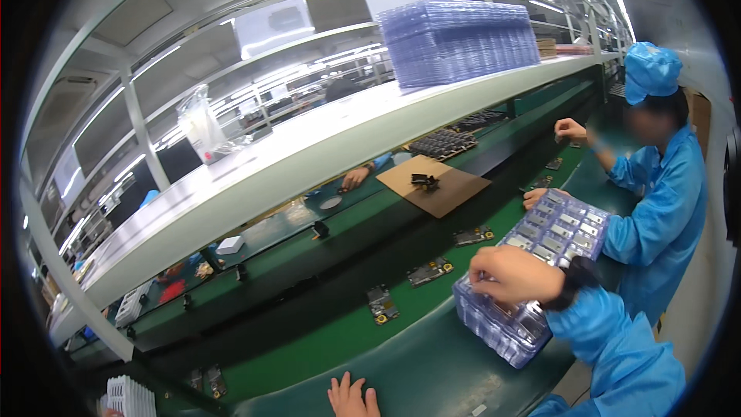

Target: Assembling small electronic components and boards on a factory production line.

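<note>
My two hands are well apart. My right hand (513, 274) is over the stack of clear plastic trays (492, 340) on my right, with its fingers curled; I cannot tell whether they pinch anything. My left hand (353, 399) is at the near part of the dark green counter (421, 371), fingers spread and nothing in them.

The trays carry rows of silvery parts (588, 229), and my own hand and black wristband (577, 278) hide some of them. Beyond the counter, circuit boards (430, 271) lie spaced out along the green belt (309, 374).

Around me, a co-worker in blue (656, 232) sits on my right, one hand raised, the other just behind the trays. Farther over, a brown board (401, 177) bears a clump of black parts (424, 182), near some black trays (440, 144). Another person's hand (356, 178) reaches in from the far side. A long white shelf (309, 147) cuts across my view of that side, carrying a tall stack of clear trays (463, 46) and a plastic bag (202, 127). A metal post (69, 286) stands in the way at my left, with a pile of white pieces (131, 396) near its foot.

Any print on the boards or the silvery parts is too small to read.
</note>
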Available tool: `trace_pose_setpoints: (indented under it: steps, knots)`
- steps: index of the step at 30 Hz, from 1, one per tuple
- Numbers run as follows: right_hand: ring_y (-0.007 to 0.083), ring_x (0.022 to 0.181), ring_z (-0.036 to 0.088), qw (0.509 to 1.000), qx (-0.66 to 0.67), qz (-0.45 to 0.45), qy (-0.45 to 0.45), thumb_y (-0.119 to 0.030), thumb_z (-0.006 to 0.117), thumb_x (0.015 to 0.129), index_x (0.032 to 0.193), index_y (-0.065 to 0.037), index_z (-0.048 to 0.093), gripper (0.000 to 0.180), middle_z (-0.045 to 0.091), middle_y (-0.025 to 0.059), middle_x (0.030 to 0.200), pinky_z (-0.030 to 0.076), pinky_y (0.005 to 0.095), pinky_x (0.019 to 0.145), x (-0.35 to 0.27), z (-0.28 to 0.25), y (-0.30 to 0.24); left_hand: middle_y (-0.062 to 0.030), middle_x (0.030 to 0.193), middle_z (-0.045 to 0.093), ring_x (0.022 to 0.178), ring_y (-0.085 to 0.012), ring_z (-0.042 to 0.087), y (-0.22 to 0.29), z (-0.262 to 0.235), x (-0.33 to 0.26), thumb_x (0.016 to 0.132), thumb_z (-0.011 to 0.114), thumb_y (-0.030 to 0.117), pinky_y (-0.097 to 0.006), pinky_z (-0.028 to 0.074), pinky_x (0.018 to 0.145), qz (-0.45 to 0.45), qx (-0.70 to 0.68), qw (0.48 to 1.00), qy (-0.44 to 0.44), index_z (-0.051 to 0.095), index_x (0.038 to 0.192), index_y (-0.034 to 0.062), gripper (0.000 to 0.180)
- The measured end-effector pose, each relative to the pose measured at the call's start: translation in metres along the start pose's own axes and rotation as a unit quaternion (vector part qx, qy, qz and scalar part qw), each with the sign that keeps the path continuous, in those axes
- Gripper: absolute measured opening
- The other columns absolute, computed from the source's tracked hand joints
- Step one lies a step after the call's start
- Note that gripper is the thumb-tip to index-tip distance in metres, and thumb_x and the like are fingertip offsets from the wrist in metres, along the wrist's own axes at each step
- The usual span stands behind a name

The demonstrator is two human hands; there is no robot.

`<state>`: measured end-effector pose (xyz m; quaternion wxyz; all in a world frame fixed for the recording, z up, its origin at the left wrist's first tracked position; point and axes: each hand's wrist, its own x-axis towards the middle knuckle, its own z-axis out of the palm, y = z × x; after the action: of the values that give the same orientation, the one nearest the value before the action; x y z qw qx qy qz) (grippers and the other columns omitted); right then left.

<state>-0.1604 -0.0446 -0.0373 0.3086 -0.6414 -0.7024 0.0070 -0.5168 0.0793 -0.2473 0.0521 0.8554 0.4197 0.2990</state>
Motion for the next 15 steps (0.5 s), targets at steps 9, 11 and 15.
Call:
trace_pose_setpoints:
  steps: [9, 11, 15]
  knots:
    - [0.0358, 0.087, 0.063, 0.926, 0.320, -0.196, -0.033, -0.007, 0.060, 0.087, 0.103, -0.005, 0.067, 0.017, 0.063, 0.0150, 0.095, 0.052, 0.0396, 0.076, -0.035, 0.211, -0.091, -0.0223, 0.135, 0.055, 0.129, -0.0470, 0.045, -0.005, 0.004, 0.003, 0.096, 0.056, 0.023, -0.055, 0.031, 0.110, 0.018, -0.054, 0.997, 0.047, 0.063, 0.117, 0.0020, 0.031]
    - [0.0287, 0.086, 0.067, 0.956, 0.245, -0.140, -0.085, -0.017, 0.065, 0.092, 0.110, -0.007, 0.068, 0.021, 0.066, 0.0096, 0.096, 0.056, 0.0356, 0.074, -0.035, 0.279, -0.063, -0.0230, 0.130, 0.059, 0.125, -0.0456, 0.049, -0.002, -0.003, 0.004, 0.095, 0.057, 0.017, -0.049, 0.038, 0.107, -0.018, -0.090, 0.993, 0.070, 0.064, 0.115, -0.0007, 0.028]
    - [0.0288, 0.084, 0.066, 0.953, 0.266, -0.123, -0.080, -0.016, 0.062, 0.092, 0.101, -0.007, 0.067, 0.015, 0.065, 0.0090, 0.094, 0.054, 0.0381, 0.077, -0.035, 0.266, -0.061, -0.0232, 0.129, 0.059, 0.118, -0.0394, 0.056, -0.016, -0.010, 0.008, 0.090, 0.062, 0.015, -0.045, 0.045, 0.102, -0.080, -0.161, 0.978, 0.103, 0.066, 0.111, 0.0010, 0.026]
